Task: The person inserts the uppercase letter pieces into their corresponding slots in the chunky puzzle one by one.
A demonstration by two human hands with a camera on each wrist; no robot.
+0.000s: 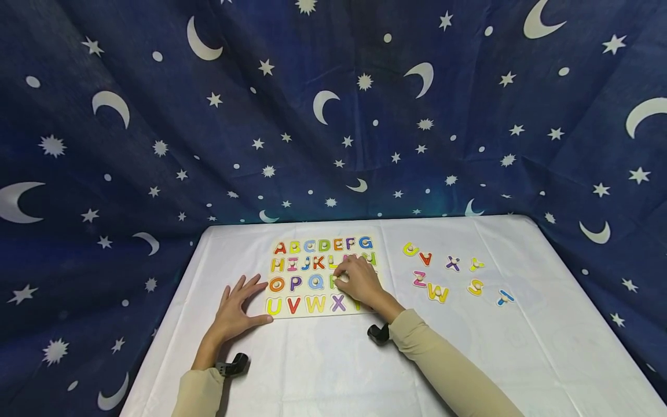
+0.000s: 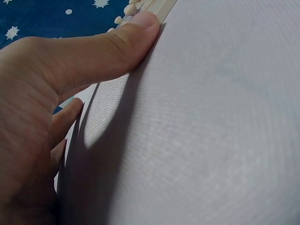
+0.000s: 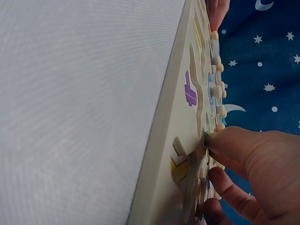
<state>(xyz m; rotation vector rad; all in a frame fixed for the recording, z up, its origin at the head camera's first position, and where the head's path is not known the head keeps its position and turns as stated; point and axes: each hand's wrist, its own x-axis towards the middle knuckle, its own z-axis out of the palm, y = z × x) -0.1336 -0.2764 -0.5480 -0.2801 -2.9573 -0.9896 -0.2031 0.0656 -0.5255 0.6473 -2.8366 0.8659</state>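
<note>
A wooden alphabet puzzle board (image 1: 307, 316) lies on the table, knobbed letters filling its upper rows. My left hand (image 1: 234, 313) is spread along the board's left side; its thumb (image 2: 143, 23) touches the near edge in the left wrist view. With thumb and fingertips, my right hand (image 1: 362, 281) pinches the green letter R piece (image 1: 332, 282) at its place in the third row, beside the light blue Q (image 1: 315, 282). Only a sliver of green shows under the thumb in the right wrist view. The fingers hide the slots to the right of the R.
Right of the board lie several loose letters, among them a red V (image 1: 425, 259), purple X (image 1: 453, 263), pink Z (image 1: 419, 278), yellow W (image 1: 438, 292), yellow S (image 1: 475, 287) and blue T (image 1: 505, 297). A starry cloth (image 1: 333, 116) hangs behind the white table (image 1: 312, 370).
</note>
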